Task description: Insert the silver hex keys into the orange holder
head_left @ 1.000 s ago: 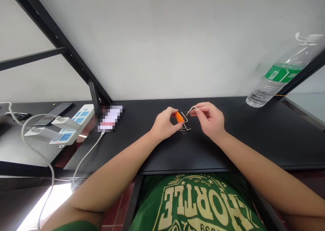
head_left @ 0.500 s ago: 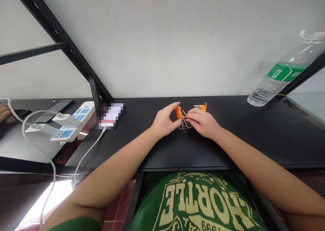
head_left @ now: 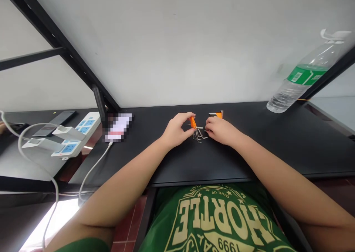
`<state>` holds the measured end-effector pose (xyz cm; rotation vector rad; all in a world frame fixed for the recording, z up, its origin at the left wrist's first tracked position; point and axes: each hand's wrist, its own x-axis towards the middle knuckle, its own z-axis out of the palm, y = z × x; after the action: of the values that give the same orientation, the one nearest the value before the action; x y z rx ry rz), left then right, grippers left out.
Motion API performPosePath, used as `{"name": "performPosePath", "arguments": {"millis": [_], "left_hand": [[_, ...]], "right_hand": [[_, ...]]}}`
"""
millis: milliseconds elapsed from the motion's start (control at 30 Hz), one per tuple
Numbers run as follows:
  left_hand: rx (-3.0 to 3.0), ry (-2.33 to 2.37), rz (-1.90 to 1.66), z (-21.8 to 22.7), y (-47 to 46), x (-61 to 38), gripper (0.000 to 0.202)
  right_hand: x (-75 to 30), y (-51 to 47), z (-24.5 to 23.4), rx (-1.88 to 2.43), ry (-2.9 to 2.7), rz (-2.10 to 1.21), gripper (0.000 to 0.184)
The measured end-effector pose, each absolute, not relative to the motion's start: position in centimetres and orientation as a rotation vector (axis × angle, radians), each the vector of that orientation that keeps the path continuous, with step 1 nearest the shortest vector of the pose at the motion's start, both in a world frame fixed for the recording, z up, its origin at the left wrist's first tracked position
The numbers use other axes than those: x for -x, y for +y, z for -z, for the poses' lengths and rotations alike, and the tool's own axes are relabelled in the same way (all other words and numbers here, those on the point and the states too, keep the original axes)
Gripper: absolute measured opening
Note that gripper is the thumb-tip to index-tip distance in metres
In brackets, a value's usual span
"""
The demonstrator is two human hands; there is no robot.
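Note:
My left hand (head_left: 175, 129) pinches a small orange hex-key holder (head_left: 192, 122) just above the black desk (head_left: 249, 148). A few loose L-shaped hex keys (head_left: 198, 134) lie on the desk between my hands. My right hand (head_left: 220, 130) rests low on the desk with curled fingers, its fingertips at those keys; what they grip, if anything, is hidden. A second orange holder (head_left: 217, 115) with keys in it lies just behind my right hand.
A clear water bottle (head_left: 301, 78) with a green label leans at the back right. A white power strip (head_left: 76, 135) with plugs and cables, and a blurred phone (head_left: 118, 128) on a charging cable, sit at the left. A black frame post (head_left: 98, 102) stands by the wall.
My right hand, which held a hex key raised near the orange holder, has come down to the loose keys on the desk. The second orange holder behind it is now visible.

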<state>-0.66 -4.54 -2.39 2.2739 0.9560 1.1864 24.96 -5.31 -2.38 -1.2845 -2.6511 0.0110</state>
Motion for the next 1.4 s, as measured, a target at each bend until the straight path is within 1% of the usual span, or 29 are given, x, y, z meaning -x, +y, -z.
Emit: {"name": "performPosePath", "arguments": {"millis": [100,167,233,300,400,500,533,567,667,733,867,1000,1167,1300,1400], "left_hand": [[-2.217,0.886,-1.178,2.4,-4.6,0.5,0.045],[-2.201,0.879,-1.158,2.4,-4.7,0.5,0.046],[-2.199,0.891,-1.142,2.4,-4.7,0.5,0.046],[-2.196,0.904,-1.139,2.4,-4.7,0.5,0.046],[-2.179,0.914,-1.145,2.4,-4.7,0.4,0.045],[-2.161,0.926,-1.128,2.4,-4.7,0.4,0.045],[-2.161,0.930,-1.119,2.4,-4.8,0.3,0.045],[-2.165,0.936,-1.112,2.4,-4.8,0.3,0.045],[-2.187,0.950,-1.096,2.5,-4.8,0.2,0.045],[-2.193,0.949,-1.100,2.5,-4.8,0.2,0.045],[-2.208,0.965,-1.078,2.6,-4.8,0.1,0.045],[-2.195,0.958,-1.024,2.7,-4.9,-0.2,0.046],[-2.154,0.928,-1.030,2.7,-5.2,-0.4,0.049],[-2.169,0.934,-1.014,2.6,-5.3,-0.4,0.048],[-2.173,0.953,-1.021,2.6,-5.2,-0.4,0.047]], "right_hand": [[-24.5,-6.1,1.4,1.479,-2.634,-0.065,0.007],[-24.4,-6.3,0.9,1.544,-2.561,-0.195,0.005],[-24.5,-6.2,0.7,1.556,-2.390,-0.466,0.008],[-24.7,-6.0,0.5,1.495,-2.092,-0.844,0.011],[-25.2,-5.7,0.2,1.249,-1.549,-1.318,0.016],[-25.7,-5.7,-0.3,0.986,-1.238,-1.569,0.037],[-25.8,-5.8,-0.4,0.927,-1.198,-1.605,0.039],[-25.9,-5.9,-0.6,0.889,-1.177,-1.622,0.038],[-25.9,-6.1,-0.9,0.832,-1.161,-1.607,0.028],[-25.8,-6.1,-1.0,0.795,-1.155,-1.598,0.025],[-25.6,-6.0,-1.0,0.719,-1.068,-1.607,0.027],[-25.3,-6.1,-0.6,0.731,-1.061,-1.580,0.029],[-24.5,-6.3,-0.4,0.733,-1.057,-1.621,0.028],[-24.0,-6.4,-0.3,0.695,-1.044,-1.674,0.027],[-23.9,-6.4,-0.2,0.677,-1.048,-1.651,0.026]]}}
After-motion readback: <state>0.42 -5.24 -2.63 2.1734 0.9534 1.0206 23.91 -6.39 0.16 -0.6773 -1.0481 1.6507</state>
